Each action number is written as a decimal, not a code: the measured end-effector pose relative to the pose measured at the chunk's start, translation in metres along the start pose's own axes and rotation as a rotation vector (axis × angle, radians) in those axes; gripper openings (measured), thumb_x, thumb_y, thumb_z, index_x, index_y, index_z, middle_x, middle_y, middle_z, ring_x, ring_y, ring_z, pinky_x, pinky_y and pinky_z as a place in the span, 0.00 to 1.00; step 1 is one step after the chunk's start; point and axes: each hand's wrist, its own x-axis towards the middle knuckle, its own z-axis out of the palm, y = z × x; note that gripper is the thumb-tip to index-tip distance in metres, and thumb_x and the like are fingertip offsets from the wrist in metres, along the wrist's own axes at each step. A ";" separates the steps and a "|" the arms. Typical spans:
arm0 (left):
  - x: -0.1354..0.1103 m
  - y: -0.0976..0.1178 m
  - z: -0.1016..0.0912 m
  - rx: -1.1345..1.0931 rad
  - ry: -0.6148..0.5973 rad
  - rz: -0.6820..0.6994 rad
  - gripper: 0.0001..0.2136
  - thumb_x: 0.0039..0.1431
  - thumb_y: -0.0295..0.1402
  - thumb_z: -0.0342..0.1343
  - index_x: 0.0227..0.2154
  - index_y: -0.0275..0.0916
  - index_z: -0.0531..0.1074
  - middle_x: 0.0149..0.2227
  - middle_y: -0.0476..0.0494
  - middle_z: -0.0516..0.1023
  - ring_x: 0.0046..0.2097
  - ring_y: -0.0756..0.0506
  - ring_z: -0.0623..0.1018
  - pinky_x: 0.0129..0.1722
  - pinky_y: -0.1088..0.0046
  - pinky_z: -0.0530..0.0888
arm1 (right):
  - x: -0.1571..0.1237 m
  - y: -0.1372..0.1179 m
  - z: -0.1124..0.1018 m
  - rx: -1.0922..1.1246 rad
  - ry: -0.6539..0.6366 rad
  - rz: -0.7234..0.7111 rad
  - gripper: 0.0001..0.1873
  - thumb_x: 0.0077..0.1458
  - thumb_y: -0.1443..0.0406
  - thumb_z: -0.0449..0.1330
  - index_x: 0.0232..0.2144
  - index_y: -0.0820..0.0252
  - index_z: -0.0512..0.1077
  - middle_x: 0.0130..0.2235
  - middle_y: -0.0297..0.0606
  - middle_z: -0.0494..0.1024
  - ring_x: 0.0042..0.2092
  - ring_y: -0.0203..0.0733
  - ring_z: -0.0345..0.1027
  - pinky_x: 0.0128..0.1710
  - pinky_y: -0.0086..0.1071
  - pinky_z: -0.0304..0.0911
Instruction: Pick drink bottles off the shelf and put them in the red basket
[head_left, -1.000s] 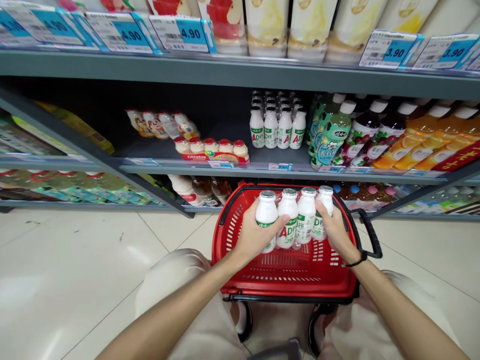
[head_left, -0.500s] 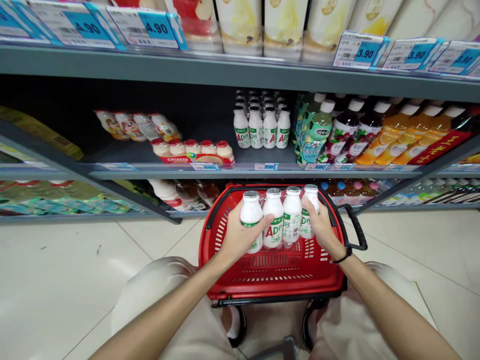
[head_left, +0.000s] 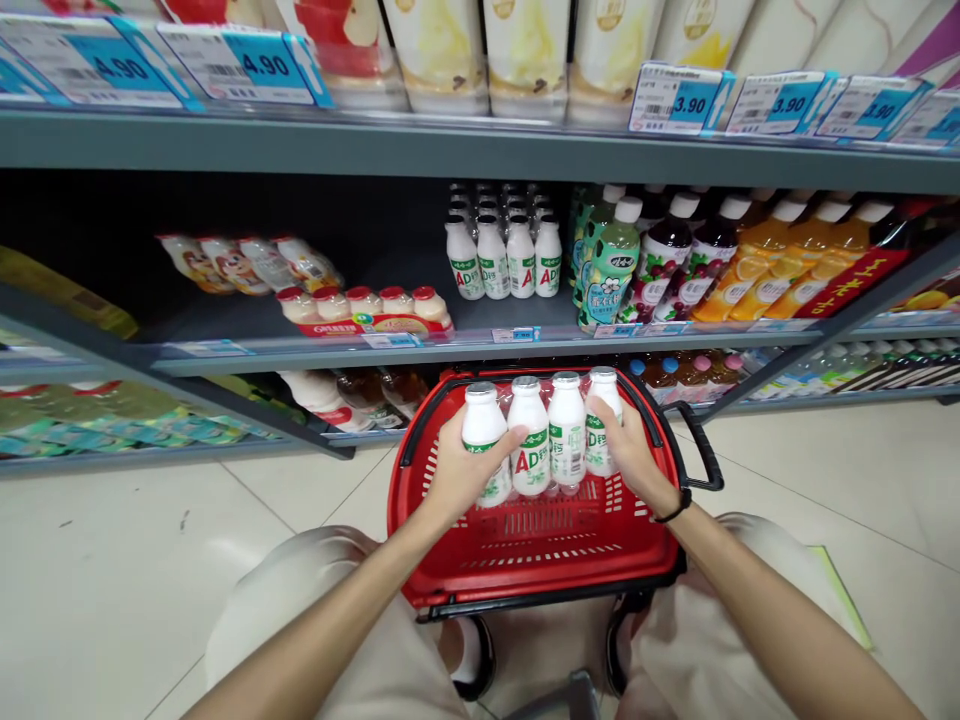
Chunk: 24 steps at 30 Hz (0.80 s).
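Observation:
Both hands hold a pack of white milk-drink bottles (head_left: pixel 530 450) with silver caps and green "AD" labels, side by side in clear wrap. My left hand (head_left: pixel 466 462) is closed round the pack's left end, its thumb across the front. On the right end my right hand (head_left: pixel 634 450) grips, with a dark band at the wrist. The pack is over the red shopping basket (head_left: pixel 540 575), whose slotted floor shows below it. Whether the pack touches the basket I cannot tell.
On the middle shelf (head_left: pixel 480 352) stand more AD bottles (head_left: pixel 504 265), red-capped small bottles (head_left: pixel 364 308) and juice bottles (head_left: pixel 739 260). The upper shelf edge (head_left: pixel 420 142) holds price tags. A black basket handle (head_left: pixel 709 460) juts right. My knees flank the basket.
The view has shifted slightly, so shelves and basket appear a little farther left. Both hands keep their grip on the pack, which stays over the basket.

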 end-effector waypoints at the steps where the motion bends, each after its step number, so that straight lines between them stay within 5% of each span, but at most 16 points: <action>1: 0.001 -0.002 0.000 -0.004 0.002 -0.006 0.19 0.47 0.41 0.71 0.31 0.35 0.70 0.29 0.49 0.73 0.30 0.50 0.69 0.29 0.77 0.69 | 0.000 -0.001 0.000 0.005 -0.003 -0.002 0.27 0.56 0.43 0.65 0.36 0.62 0.71 0.34 0.38 0.75 0.35 0.40 0.66 0.36 0.32 0.63; 8: 0.003 -0.012 -0.004 -0.034 0.010 -0.083 0.21 0.44 0.43 0.74 0.33 0.34 0.72 0.30 0.48 0.75 0.31 0.49 0.72 0.29 0.77 0.70 | -0.005 -0.006 -0.002 -0.003 -0.039 -0.047 0.25 0.55 0.46 0.66 0.40 0.63 0.72 0.37 0.39 0.77 0.36 0.40 0.68 0.35 0.31 0.65; 15: 0.005 -0.021 -0.005 -0.134 0.010 -0.152 0.28 0.44 0.44 0.75 0.45 0.34 0.76 0.39 0.41 0.81 0.38 0.43 0.79 0.37 0.71 0.76 | -0.007 -0.004 -0.005 -0.079 -0.071 -0.105 0.20 0.57 0.51 0.65 0.39 0.61 0.70 0.36 0.38 0.76 0.34 0.39 0.67 0.33 0.31 0.64; 24: 0.005 -0.022 -0.005 -0.216 0.025 -0.192 0.28 0.43 0.43 0.76 0.44 0.34 0.75 0.40 0.41 0.83 0.39 0.43 0.81 0.38 0.71 0.78 | -0.012 -0.010 -0.013 -0.190 -0.120 -0.120 0.17 0.56 0.55 0.64 0.41 0.60 0.68 0.35 0.36 0.75 0.34 0.39 0.66 0.34 0.33 0.63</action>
